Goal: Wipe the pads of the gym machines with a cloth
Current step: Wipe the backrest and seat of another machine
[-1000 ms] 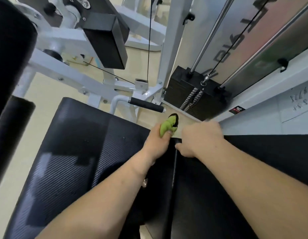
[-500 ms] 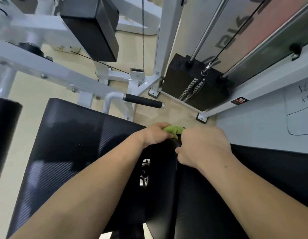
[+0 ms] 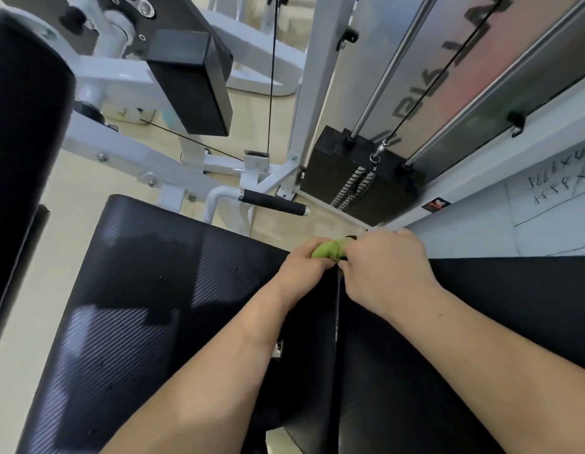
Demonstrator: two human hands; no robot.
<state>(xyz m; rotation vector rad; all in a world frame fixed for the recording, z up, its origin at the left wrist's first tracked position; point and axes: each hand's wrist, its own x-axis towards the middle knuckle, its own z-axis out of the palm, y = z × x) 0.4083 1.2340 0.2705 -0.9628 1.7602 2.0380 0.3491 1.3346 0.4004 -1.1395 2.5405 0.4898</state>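
While bunching the green cloth (image 3: 329, 250) at the far end of the seam between left pad (image 3: 147, 306) and right pad (image 3: 497, 322), gripping it with left hand (image 3: 301, 270) and right hand (image 3: 386, 270), both curled round it. Probably refolding between wipes. Next: spread flat, press down, drag nearward across a pad.

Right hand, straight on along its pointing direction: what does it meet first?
The bunched green cloth, which the right hand seems to be pinching. Just beyond it is the left hand, gripping the same cloth. Depth is unclear, but no gap shows.
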